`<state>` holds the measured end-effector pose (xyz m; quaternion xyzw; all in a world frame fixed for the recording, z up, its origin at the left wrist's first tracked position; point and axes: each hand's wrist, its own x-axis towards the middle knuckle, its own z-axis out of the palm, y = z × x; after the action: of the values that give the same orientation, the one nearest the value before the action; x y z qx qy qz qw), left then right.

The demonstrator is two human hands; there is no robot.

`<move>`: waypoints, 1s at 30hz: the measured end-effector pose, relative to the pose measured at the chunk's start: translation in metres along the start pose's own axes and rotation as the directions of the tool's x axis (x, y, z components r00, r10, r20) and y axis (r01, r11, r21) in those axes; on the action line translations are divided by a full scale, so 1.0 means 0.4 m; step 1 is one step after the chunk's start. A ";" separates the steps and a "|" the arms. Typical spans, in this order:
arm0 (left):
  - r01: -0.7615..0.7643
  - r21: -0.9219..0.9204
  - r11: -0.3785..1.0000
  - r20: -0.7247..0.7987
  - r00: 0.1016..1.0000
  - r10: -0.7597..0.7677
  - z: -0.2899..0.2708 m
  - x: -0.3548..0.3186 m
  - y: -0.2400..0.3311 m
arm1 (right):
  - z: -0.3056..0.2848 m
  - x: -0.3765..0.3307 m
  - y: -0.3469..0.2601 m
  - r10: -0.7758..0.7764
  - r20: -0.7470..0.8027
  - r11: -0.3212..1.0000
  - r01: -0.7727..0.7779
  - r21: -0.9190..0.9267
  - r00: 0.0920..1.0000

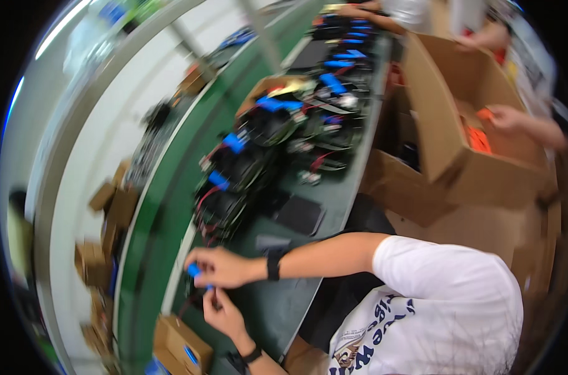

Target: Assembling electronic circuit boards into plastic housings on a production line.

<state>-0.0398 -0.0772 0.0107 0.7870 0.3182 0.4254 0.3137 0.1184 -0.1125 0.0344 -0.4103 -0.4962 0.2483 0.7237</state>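
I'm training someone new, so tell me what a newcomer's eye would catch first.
Probably the bright blue pieces on black wired assemblies, lined along the green workbench from centre to top. Next, the open cardboard carton at upper right, with orange items inside. At lower left, the right hand holds a small blue part, the left hand close below it.

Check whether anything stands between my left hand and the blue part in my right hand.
Nothing visible stands in the way: the left hand is just beside the right hand, close to the blue part. It's too blurred to tell whether the left hand touches it.
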 end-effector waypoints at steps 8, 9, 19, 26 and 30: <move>-0.141 0.002 0.990 -0.108 0.984 0.140 -0.100 0.064 0.027 | -0.059 0.027 0.004 0.230 -0.092 0.957 -0.208 0.200 0.969; -0.091 0.053 0.994 -0.220 0.970 0.100 -0.123 0.066 0.010 | -0.058 0.027 0.008 0.248 -0.058 0.951 -0.232 0.207 0.967; 0.197 0.402 0.894 -0.141 0.978 -0.152 -0.122 0.057 -0.095 | -0.062 0.021 -0.004 0.398 0.108 0.897 -0.411 0.163 0.911; 0.181 0.319 0.930 -0.065 0.983 -0.169 -0.072 0.041 -0.042 | -0.066 0.024 0.017 0.438 0.103 0.899 -0.438 -0.015 0.893; 0.176 0.316 0.932 -0.014 0.983 -0.181 -0.053 0.039 -0.023 | -0.083 0.021 0.064 0.340 0.066 0.935 -0.329 -0.130 0.938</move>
<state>-0.0534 -0.0548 0.0202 0.7981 0.4498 0.3329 0.2234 0.1533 -0.1039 0.0116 -0.5191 -0.4641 0.3562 0.6232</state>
